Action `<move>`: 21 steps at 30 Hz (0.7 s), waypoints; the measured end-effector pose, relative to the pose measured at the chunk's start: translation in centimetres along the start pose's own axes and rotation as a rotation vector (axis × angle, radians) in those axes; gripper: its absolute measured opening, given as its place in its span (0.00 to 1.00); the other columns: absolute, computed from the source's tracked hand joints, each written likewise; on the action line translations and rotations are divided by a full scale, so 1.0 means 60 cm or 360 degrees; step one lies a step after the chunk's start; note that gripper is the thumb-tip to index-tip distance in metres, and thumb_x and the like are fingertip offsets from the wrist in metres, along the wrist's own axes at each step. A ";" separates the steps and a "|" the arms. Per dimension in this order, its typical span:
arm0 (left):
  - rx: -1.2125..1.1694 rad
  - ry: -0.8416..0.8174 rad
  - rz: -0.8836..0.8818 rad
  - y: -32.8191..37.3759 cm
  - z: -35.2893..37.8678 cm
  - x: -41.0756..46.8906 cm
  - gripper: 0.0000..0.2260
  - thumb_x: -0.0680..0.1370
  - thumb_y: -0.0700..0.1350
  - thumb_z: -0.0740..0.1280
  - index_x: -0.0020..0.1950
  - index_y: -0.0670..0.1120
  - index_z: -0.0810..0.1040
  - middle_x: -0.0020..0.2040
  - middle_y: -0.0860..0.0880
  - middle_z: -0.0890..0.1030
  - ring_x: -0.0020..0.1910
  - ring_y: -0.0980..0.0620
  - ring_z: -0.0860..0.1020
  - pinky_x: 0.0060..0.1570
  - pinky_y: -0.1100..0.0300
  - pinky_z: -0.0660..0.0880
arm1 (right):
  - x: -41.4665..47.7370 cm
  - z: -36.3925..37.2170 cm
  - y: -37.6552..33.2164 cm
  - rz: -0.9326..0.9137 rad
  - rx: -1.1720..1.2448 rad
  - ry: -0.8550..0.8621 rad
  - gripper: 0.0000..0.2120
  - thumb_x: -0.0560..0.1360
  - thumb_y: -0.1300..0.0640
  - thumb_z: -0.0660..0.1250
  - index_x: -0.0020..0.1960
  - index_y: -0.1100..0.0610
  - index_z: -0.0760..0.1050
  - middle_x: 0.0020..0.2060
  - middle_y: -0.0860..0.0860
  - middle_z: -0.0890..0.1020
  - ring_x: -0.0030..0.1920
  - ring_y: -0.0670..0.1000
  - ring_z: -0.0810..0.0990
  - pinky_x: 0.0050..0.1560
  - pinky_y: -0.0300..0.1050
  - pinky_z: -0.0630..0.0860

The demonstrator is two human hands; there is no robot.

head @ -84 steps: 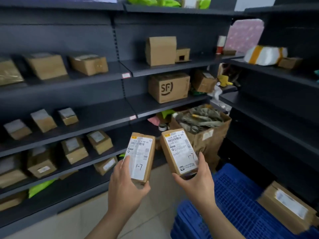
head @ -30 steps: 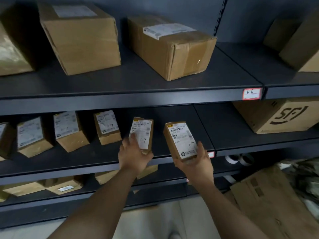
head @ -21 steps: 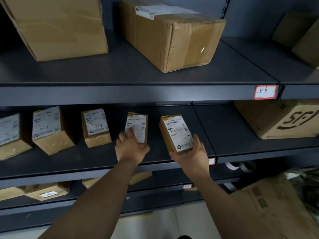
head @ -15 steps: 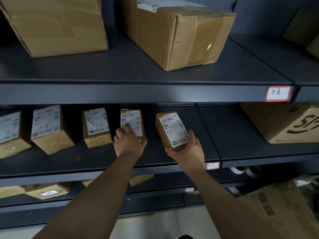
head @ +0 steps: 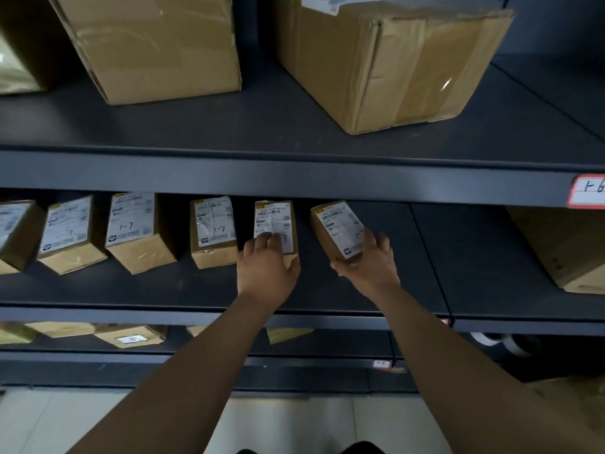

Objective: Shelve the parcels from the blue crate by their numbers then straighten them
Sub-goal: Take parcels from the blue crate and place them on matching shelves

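Parcels (head: pixel 276 226) (head: pixel 337 229) gripped by hands (head: pixel 266 268) (head: pixel 368 258), row (head: pixel 214 229) alongside.

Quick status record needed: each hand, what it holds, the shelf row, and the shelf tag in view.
left hand: grips a small parcel, marked with a 7, on the middle shelf
right hand: holds a tilted parcel at the row's right end
row: four more labelled small parcels to the left, three of them reading 1-7
shelf tag: reads 1-6, on the upper shelf's edge
upper shelf: large cartons
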State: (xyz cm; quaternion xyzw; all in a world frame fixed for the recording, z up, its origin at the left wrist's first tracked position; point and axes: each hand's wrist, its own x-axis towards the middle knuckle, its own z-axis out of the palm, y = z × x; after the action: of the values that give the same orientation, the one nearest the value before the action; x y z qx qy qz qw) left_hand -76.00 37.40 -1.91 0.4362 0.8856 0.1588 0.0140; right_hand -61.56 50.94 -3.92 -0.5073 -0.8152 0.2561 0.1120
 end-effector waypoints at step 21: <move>-0.0005 -0.0263 0.0948 0.115 -0.121 -0.148 0.22 0.76 0.53 0.64 0.67 0.43 0.73 0.61 0.44 0.77 0.58 0.42 0.74 0.56 0.49 0.71 | -0.326 -0.155 0.031 -0.0097 -0.0377 0.0594 0.21 0.72 0.59 0.71 0.62 0.66 0.75 0.59 0.61 0.78 0.60 0.62 0.77 0.63 0.57 0.72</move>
State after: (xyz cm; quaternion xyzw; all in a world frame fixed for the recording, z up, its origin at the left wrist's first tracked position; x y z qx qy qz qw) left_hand -66.39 32.46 5.97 0.6879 0.7145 0.1212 0.0393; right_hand -47.00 37.11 4.44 -0.5307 -0.8196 0.0566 0.2083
